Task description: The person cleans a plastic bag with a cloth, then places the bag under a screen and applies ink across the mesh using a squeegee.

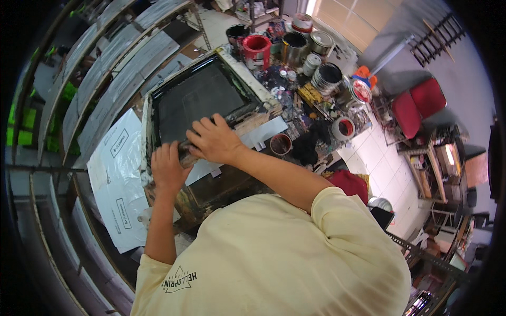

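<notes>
A screen-printing frame with pale, ink-stained wooden sides and dark mesh lies slanted on the work table. My left hand and my right hand are side by side at its near end. Both have their fingers curled over a squeegee, whose brown handle shows between them. Its blade and most of its length are hidden under my hands. Black ink lines the inner edges of the frame. White paper sticks out from under the near side of the frame.
Slatted drying racks with pale sheets rise at the left. White printed plastic sheeting hangs beside the frame. To the right, ink cans, including a red bucket and an open ink cup, crowd the table. A red chair stands farther right.
</notes>
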Demonstrator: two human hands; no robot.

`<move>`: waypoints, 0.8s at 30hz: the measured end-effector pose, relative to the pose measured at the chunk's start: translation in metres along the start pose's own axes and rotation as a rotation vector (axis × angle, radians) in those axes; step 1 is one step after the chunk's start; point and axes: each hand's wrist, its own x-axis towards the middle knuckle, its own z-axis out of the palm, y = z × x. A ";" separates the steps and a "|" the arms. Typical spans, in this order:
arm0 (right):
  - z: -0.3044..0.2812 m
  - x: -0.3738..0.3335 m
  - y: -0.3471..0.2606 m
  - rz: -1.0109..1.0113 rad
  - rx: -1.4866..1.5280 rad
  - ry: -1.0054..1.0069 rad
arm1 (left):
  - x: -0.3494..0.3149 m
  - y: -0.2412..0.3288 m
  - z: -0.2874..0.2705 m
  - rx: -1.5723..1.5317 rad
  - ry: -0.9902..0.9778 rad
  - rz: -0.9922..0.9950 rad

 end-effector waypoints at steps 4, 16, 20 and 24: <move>-0.011 -0.072 -0.007 -0.022 0.117 0.078 | -0.034 0.021 0.036 0.061 -0.044 -0.001; -0.025 -0.267 0.067 0.558 -0.277 -0.497 | -0.073 0.034 0.094 0.058 -0.071 -0.022; -0.018 -0.263 0.056 0.565 -0.239 -0.586 | -0.079 0.037 0.108 0.073 -0.128 0.002; -0.014 -0.263 0.041 0.592 -0.214 -0.550 | -0.086 0.031 0.129 0.053 -0.151 0.030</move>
